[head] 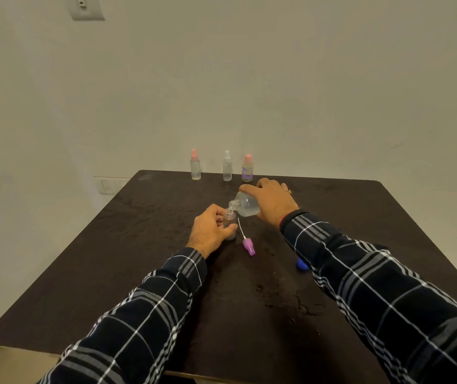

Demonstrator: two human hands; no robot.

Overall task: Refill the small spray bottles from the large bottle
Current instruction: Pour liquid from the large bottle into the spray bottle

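My right hand (pixel 273 203) grips the large clear bottle (pixel 245 205), tipped to the left with its open neck over the mouth of a small clear spray bottle (pixel 229 218). My left hand (pixel 212 230) is wrapped around that small bottle, which stands upright on the dark table (pixel 138 273). Its purple spray head (pixel 248 245) with a white dip tube lies on the table just to the right of it. Three more small spray bottles stand at the far edge: one with a pink cap (pixel 195 169), one with a white cap (pixel 227 167), one with a pink cap and purple liquid (pixel 247 169).
A blue cap (pixel 301 264) lies on the table beside my right sleeve, partly hidden by it. A pale wall rises right behind the table's far edge. Damp marks show on the table near the front middle.
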